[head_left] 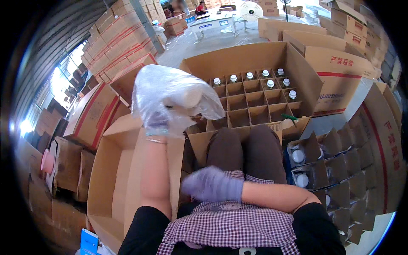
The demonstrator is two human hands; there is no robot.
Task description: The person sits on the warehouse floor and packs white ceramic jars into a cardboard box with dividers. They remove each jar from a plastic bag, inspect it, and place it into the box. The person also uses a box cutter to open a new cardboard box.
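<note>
My left hand (156, 124), in a pale glove and partly covered by film, is raised in front of me. It is closed on a crumpled clear plastic bag (155, 87). A pale, rounded thing (192, 97) shows at the bag's right side; its kind I cannot make out. My right hand (212, 185), in a purple knit glove, is over my lap and smeared by motion, so its fingers do not show clearly. Beyond my knees stands an open carton (238, 57) with cardboard dividers. Several white-capped bottles (270, 84) stand in its far and right cells.
To my right is a divided carton (335, 170) with white-capped, film-wrapped bottles (298, 156). An open carton (111, 178) lies at my left. A green-handled tool (290, 117) rests at the divided carton's near right corner. Stacked cartons (119, 42) and a white table (212, 23) stand farther back.
</note>
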